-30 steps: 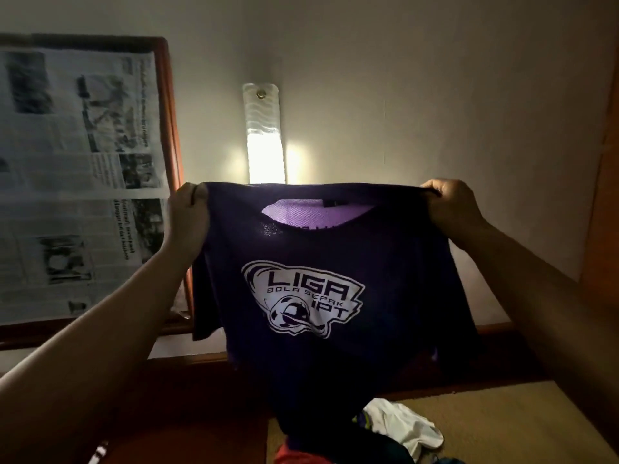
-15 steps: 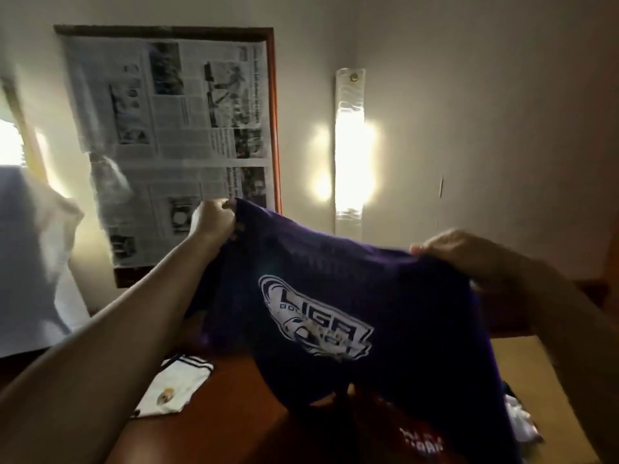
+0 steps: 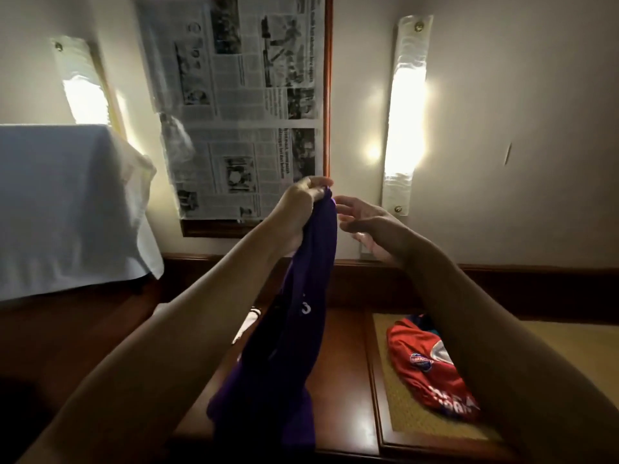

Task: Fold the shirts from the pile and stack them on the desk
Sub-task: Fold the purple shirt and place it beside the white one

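A purple shirt (image 3: 301,329) hangs doubled lengthwise in a long, dark, narrow drape, its top bunched in the left hand (image 3: 303,204) and its lower end trailing down to the wooden desk (image 3: 341,380) below both forearms; a small white mark shows partway down its folds. Below the right arm a red shirt (image 3: 432,366) with white lettering lies crumpled on the desk's woven panel. The left hand grips the purple shirt's top edge, while the right hand (image 3: 365,221) sits just beside it, fingers loosely spread, holding nothing.
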{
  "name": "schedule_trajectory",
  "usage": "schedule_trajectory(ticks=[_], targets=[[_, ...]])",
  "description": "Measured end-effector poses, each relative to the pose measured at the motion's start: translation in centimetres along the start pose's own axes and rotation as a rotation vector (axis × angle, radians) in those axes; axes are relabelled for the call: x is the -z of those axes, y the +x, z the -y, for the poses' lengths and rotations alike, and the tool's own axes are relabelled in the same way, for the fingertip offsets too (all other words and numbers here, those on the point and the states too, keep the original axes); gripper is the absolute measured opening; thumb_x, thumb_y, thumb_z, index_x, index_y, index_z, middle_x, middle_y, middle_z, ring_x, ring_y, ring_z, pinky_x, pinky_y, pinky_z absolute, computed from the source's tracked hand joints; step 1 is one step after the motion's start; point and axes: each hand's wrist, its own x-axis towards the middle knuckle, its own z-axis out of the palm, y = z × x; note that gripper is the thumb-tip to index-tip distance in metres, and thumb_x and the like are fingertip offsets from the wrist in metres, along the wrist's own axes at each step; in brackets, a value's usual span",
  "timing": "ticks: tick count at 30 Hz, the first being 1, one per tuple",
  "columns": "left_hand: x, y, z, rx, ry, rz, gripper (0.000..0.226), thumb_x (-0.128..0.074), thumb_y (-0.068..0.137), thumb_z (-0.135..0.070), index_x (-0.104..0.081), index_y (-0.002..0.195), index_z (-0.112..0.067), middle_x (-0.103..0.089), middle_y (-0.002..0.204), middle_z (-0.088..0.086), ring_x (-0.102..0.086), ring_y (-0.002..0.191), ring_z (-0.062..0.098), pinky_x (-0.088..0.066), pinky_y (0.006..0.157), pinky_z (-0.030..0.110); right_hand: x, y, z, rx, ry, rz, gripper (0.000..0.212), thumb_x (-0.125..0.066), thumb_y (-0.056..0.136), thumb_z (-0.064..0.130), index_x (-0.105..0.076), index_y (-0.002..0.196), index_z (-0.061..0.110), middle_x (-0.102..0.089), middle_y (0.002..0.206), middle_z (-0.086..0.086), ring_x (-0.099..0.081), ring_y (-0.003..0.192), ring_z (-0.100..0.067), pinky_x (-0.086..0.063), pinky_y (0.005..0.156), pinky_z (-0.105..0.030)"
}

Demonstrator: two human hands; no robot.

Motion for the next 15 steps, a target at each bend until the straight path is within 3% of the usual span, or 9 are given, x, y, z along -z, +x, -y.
schedule_trajectory(ticks=[2, 4, 6, 8, 10, 12, 15], targets=[[0.9, -0.3, -0.6, -0.067, 0.105, -0.042, 0.029, -0.04, 0.099, -0.015, -0.055, 0.123, -0.023, -0.061, 0.112, 0.005, -0.06, 0.1, 0.02, -0.05, 0.09, 0.036, -0.8, 0.9, 0.6, -0.018, 0.066, 0.081, 0.037, -0.064, 0.087, 0.018, -0.059, 0.123, 0.018, -0.067, 0.114, 0.002, -0.061, 0.108, -0.01, -0.04, 0.096, -0.03], [2.1, -1.0, -0.3, -0.157, 0.212, -0.147, 0.033, -0.041, 0.098, -0.013, -0.051, 0.127, -0.026, -0.058, 0.116, 0.001, -0.059, 0.095, 0.017, -0.051, 0.084, 0.034, -1.6, 1.4, 1.2, -0.007, 0.014, 0.117, 0.017, -0.057, 0.092, 0.011, -0.065, 0.107, 0.009, -0.068, 0.095, -0.002, -0.063, 0.086, -0.011, -0.047, 0.087, -0.033], [3.1, -2.1, 1.2, -0.198, 0.225, -0.227, 0.036, -0.043, 0.095, -0.009, -0.05, 0.125, -0.027, -0.06, 0.108, 0.003, -0.057, 0.074, 0.017, -0.049, 0.065, 0.033, -2.4, 1.8, 1.4, 0.029, -0.032, 0.11, 0.011, -0.054, 0.094, 0.008, -0.065, 0.095, 0.006, -0.064, 0.086, -0.004, -0.059, 0.076, -0.012, -0.051, 0.08, -0.034], [3.8, -2.9, 3.3, -0.188, 0.229, -0.285, 0.039, -0.042, 0.092, -0.004, -0.05, 0.124, -0.024, -0.06, 0.092, 0.003, -0.047, 0.056, 0.012, -0.041, 0.05, 0.025, -3.3, 2.0, 1.2, 0.052, -0.047, 0.112, 0.011, -0.055, 0.092, 0.004, -0.064, 0.093, 0.01, -0.062, 0.092, -0.004, -0.057, 0.084, -0.015, -0.049, 0.082, -0.034], [3.9, -3.5, 4.9, -0.207, 0.245, -0.364, 0.038, -0.041, 0.094, -0.004, -0.046, 0.128, -0.02, -0.055, 0.083, 0.0, -0.04, 0.052, 0.006, -0.036, 0.045, 0.017, -4.3, 2.0, 0.4, 0.001, -0.046, 0.185, 0.022, -0.054, 0.089, -0.003, -0.062, 0.104, 0.011, -0.06, 0.107, -0.007, -0.057, 0.097, -0.017, -0.046, 0.09, -0.034], [3.9, -3.7, 5.8, -0.267, 0.256, -0.457, 0.035, -0.039, 0.097, -0.003, -0.04, 0.131, -0.013, -0.047, 0.075, -0.001, -0.039, 0.055, 0.004, -0.036, 0.046, 0.012, -5.5, 1.6, -0.7, -0.078, -0.035, 0.248, 0.032, -0.055, 0.086, -0.007, -0.057, 0.114, 0.008, -0.058, 0.113, -0.01, -0.056, 0.102, -0.019, -0.044, 0.094, -0.035], [3.9, -4.0, 6.6, -0.331, 0.302, -0.512, 0.033, -0.037, 0.097, -0.002, -0.034, 0.13, -0.006, -0.048, 0.085, 0.008, -0.044, 0.067, 0.007, -0.04, 0.057, 0.01, -7.0, 0.5, -2.6, -0.112, -0.008, 0.237, 0.025, -0.058, 0.086, -0.005, -0.059, 0.107, 0.007, -0.061, 0.103, -0.008, -0.058, 0.098, -0.02, -0.045, 0.092, -0.036]])
